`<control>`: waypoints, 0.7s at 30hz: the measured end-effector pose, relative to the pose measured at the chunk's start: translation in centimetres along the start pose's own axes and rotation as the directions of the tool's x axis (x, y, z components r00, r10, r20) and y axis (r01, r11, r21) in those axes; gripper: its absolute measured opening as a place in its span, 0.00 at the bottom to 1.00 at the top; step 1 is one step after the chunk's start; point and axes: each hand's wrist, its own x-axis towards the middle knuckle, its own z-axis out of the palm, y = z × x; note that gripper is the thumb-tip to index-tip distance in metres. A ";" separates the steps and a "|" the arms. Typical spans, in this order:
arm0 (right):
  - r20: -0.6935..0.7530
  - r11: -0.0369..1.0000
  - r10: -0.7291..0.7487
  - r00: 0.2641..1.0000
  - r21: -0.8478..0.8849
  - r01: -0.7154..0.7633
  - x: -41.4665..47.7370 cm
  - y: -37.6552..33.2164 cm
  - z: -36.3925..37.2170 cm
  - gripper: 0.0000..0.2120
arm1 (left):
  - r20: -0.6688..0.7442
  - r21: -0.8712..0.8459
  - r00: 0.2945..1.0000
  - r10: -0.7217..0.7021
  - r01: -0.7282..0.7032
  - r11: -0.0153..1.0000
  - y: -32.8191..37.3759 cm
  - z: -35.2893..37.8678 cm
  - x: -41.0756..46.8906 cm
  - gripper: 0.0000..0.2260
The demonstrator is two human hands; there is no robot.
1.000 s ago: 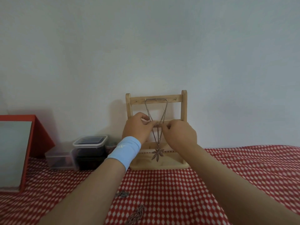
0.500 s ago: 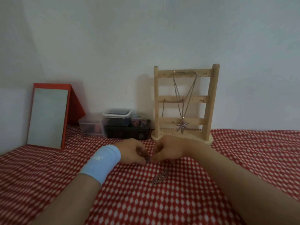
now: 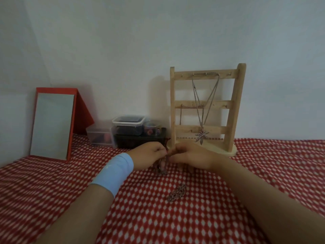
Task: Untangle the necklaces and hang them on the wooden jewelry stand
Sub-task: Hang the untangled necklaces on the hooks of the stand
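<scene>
Metal, dull and fine-linked: a chain [image 3: 162,166] hangs in a small knotted bunch between the left hand [image 3: 147,158] and the right hand [image 3: 190,157], just above the red-and-white checked cloth [image 3: 175,219]. Each grip is closed to a fingertip pinch on that chain, though blur hides exactly which fingers hold it.

The step in hand looks like the untangling. Next, I judge, the loops need teasing apart gently, and then the chain must be lifted to a free peg on the stand [image 3: 173,103], upright just behind the hands.

The stand is pale bare wood, ladder-shaped, with flat rails on a rounded base. A necklace [image 3: 201,135] with a spiky, silvery leaf pendant hangs from its top rail. A thin chain [image 3: 180,114] drapes from the middle rail. A second tangle [image 3: 176,192] lies crumpled on the cloth nearer the camera, untouched.
</scene>
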 end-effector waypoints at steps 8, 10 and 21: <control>-0.050 0.945 0.044 0.998 0.326 -0.026 -0.8 0.7 -2.9 0.07 | 0.084 -0.217 0.996 0.023 -0.005 0.976 3.9 -1.0 2.4 0.12; -0.042 0.929 0.045 0.998 0.370 -0.026 -1.2 0.8 -3.7 0.09 | 0.124 -0.304 0.991 0.044 -0.004 0.953 4.2 -0.9 2.7 0.11; -0.072 0.986 0.133 0.989 0.112 -0.124 -1.9 1.7 -4.6 0.10 | 0.148 -0.024 0.989 -0.017 0.021 1.000 3.3 -1.3 2.8 0.11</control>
